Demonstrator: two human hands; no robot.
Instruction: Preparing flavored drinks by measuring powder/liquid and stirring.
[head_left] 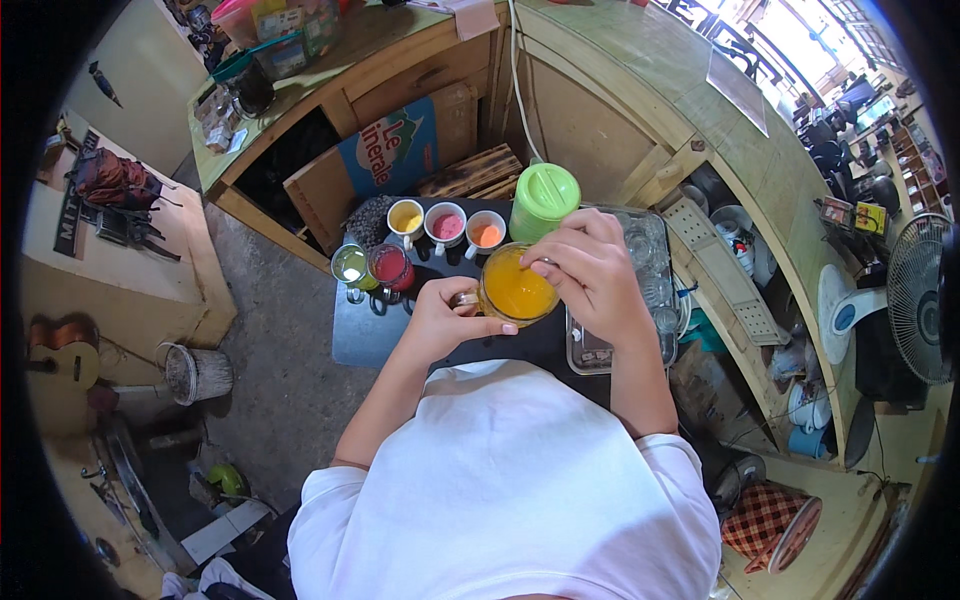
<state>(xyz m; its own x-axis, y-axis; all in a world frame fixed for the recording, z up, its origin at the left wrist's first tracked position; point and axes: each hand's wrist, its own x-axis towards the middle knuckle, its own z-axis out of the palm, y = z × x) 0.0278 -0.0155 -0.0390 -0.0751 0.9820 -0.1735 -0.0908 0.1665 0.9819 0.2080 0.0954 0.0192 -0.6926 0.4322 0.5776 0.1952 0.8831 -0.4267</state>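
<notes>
My left hand point(440, 322) is closed around the handle of a clear glass mug point(522, 292) filled with an orange drink. Over the mug's rim, the fingers of my right hand point(592, 275) pinch what looks like a thin spoon, mostly hidden by the fingers and the drink. Just behind stands a light green lidded pitcher point(546, 205). To the left are three white cups, with yellow point(405, 218), pink point(446, 226) and orange point(486, 234) contents. Nearer me stand a glass mug of yellow-green drink point(351, 266) and one of red drink point(391, 268).
A clear tray point(590, 358) with several upturned-looking glasses point(640, 245) lies right of the mug on the dark table point(352, 338). A wooden counter point(620, 75) wraps behind and right. A flattened cardboard box point(385, 150) leans under it. A fan point(915, 300) stands far right, a white bucket point(198, 375) left.
</notes>
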